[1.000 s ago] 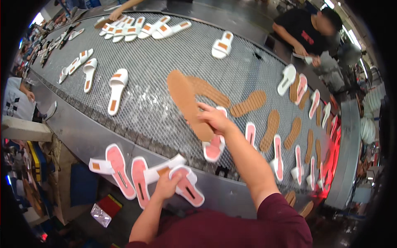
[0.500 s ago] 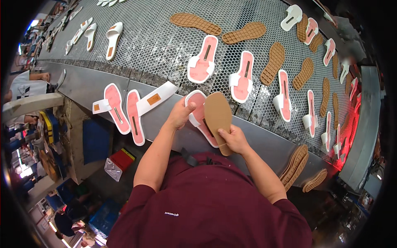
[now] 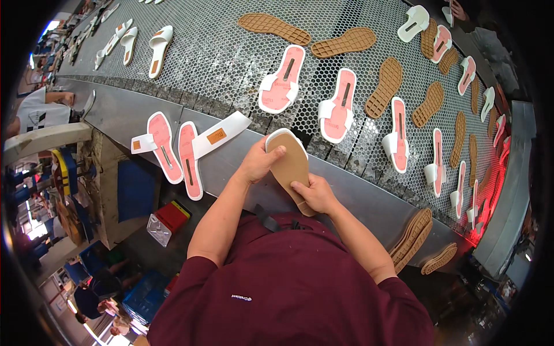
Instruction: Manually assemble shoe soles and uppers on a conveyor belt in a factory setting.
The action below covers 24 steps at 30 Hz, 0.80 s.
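Observation:
A tan shoe sole (image 3: 289, 167), its smooth side facing me, lies over a white sandal upper (image 3: 280, 133), whose white rim shows at the toe end. My left hand (image 3: 257, 163) is closed round the toe end of both, thumb on the sole. Lower down, my right hand (image 3: 317, 195) grips the narrower heel end from the right, thumb across it. The sole covers nearly all of the sandal beneath. To the left, two pink-and-white sandal uppers (image 3: 165, 147) with unfastened white straps (image 3: 222, 135) rest along the metal ledge.
Past the metal ledge (image 3: 254, 213) runs a mesh conveyor (image 3: 216, 63) bearing pink-and-white uppers (image 3: 336, 120), tan soles (image 3: 384, 86) and finished white sandals (image 3: 161, 51). Stacked soles (image 3: 412, 237) stand at the ledge's right. Red light glows at the far right. Another person's arm shows at left.
The tan sole has moved left onto the sandal upper, covering its pink face. My right hand has shifted left with it, and my left thumb now presses on the sole. Conveyor items have shifted slightly.

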{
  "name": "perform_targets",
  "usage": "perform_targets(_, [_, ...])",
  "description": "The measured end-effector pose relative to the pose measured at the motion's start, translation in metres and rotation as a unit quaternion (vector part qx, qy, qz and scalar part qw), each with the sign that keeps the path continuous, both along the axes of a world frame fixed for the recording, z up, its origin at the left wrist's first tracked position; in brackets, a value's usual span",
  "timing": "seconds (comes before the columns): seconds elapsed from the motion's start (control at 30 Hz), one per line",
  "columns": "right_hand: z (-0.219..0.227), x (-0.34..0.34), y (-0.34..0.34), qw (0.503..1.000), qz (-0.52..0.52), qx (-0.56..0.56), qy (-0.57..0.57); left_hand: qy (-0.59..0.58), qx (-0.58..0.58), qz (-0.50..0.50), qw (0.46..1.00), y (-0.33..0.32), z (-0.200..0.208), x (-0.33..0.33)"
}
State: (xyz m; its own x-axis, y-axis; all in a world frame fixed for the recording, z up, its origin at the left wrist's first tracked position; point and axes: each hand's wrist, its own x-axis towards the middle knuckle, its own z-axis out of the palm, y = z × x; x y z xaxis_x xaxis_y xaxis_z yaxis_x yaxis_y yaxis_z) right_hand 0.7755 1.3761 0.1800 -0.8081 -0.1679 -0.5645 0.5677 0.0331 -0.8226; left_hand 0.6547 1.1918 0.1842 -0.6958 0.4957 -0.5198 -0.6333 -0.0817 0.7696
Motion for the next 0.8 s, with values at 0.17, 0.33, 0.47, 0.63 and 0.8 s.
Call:
perform_targets(0.17, [-0.005, 0.002, 0.002, 1.000, -0.008, -0.011, -0.006, 0.002, 0.010, 0.002, 1.000, 0.005, 0.002, 0.003])
perform_targets(0.33, [-0.001, 0.002, 0.006, 1.000, -0.002, 0.003, -0.012, 0.000, 0.004, 0.013, 1.000, 0.013, 0.006, 0.009])
perform_targets(0.47, [-0.006, 0.007, 0.010, 1.000, -0.001, 0.006, -0.008, -0.007, -0.001, 0.025, 1.000, 0.021, 0.010, 0.014])
perform_targets(0.63, [0.000, 0.007, 0.017, 0.999, 0.017, 0.022, -0.021, -0.005, -0.013, 0.053, 0.998, 0.029, 0.010, 0.023])
perform_targets(0.8, [0.002, 0.014, 0.021, 1.000, 0.015, 0.011, -0.004, -0.007, -0.010, 0.065, 0.998, 0.036, 0.015, 0.029])
